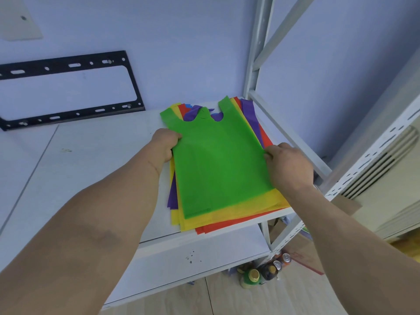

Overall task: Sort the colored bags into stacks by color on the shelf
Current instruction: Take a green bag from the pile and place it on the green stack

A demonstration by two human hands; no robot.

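a: obs. mixed pile of bags (227, 221) lies on the white shelf (91, 160), toward its right end beside the grey upright post (256, 53).
b: top layer?
a: green bag (218, 164), flat, handles pointing to the wall. under it yellow, then red at the near edge; purple shows at the left side and far right; a bit of blue peeks out by the handles.
b: hands?
a: left hand (164, 144) pinches the green bag's left edge, thumb on top, fingers curled beneath. right hand (288, 167) grips the right edge, fingertips on the fabric. the two hands sit well apart, one each side of the bag.
b: surroundings?
a: black metal bracket (68, 89) leans on the wall at the back left. bottles and cans (266, 269) stand on the floor below.
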